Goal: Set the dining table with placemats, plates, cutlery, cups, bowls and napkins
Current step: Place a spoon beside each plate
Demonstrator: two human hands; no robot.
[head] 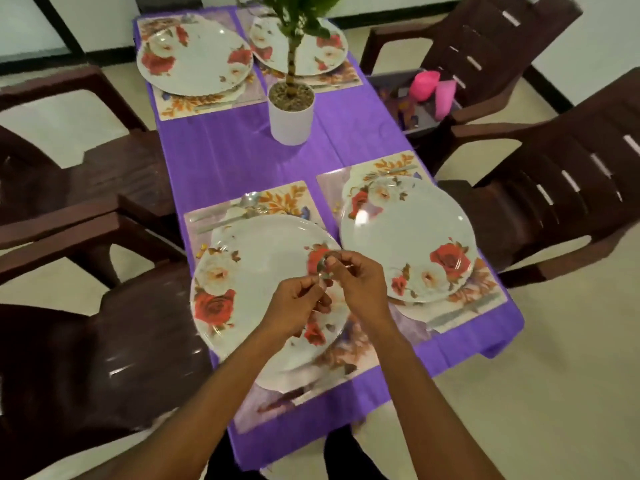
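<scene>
Four plates sat on four placemats on the purple-clothed table (221,147), two near and two far. Head view: both hands met above the near left plate (256,268). The left hand (298,301) and right hand (358,284) each pinched the held cutlery (323,264) with curled fingers, probably sorting pieces before laying them, though blur hid detail. The laid cutlery (239,211) rested at that mat's far edge. The pink cups (429,88) waited in a box on the right chair, not yet set.

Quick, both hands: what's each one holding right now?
Left hand: pinches a metal utensil, blurred.
Right hand: holds a spoon.
</scene>
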